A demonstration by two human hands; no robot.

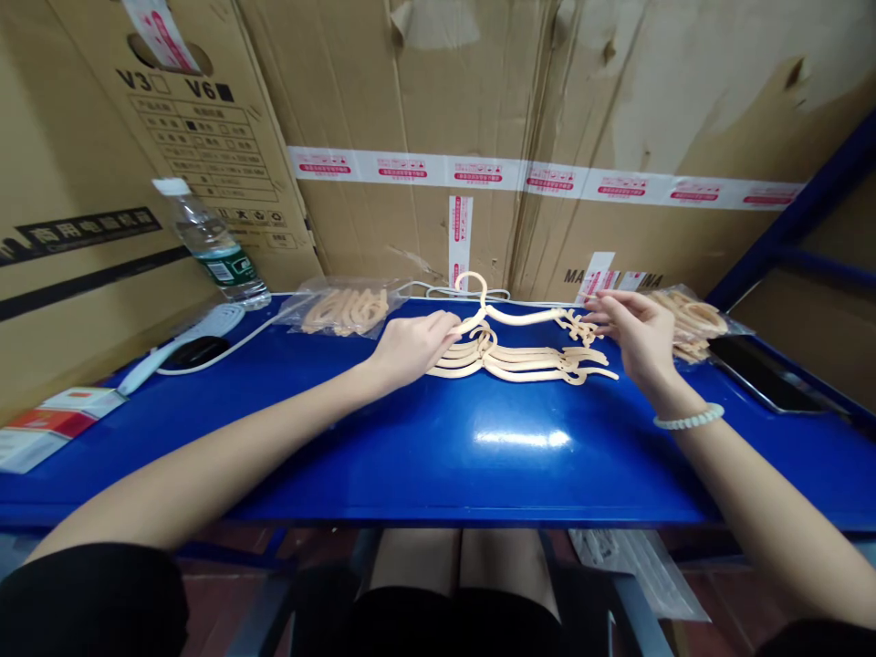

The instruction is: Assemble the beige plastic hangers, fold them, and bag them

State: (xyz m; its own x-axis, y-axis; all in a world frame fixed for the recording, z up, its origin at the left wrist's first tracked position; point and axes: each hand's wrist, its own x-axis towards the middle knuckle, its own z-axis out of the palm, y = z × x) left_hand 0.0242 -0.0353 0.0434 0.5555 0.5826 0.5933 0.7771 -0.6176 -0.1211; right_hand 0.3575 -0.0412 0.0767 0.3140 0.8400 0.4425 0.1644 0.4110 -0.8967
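The left hand (416, 347) is curled, its thumb and fingers closed on the near-left arm of a beige hanger (524, 317), palm down. Its forearm reaches in low from the lower left, nearly straight at the wrist. The right hand (633, 333) has its fingers bent and the thumb drawn in toward them, leaving little gap; whether something small is pinched there I cannot tell. That forearm slants up from the lower right, a pale beaded bracelet (688, 418) at the wrist.

The hanger lies between the hands, hook pointing away from the person. Just left of the right fingertips is a cluster of small beige clips (578, 327); between the hands, nearer the person, lies a row of more hangers (524, 365). Beyond the left hand, to its left, sits a bag of beige pieces (346, 310); just right of the right hand, another bag (694, 319), then a dark phone (770, 374).
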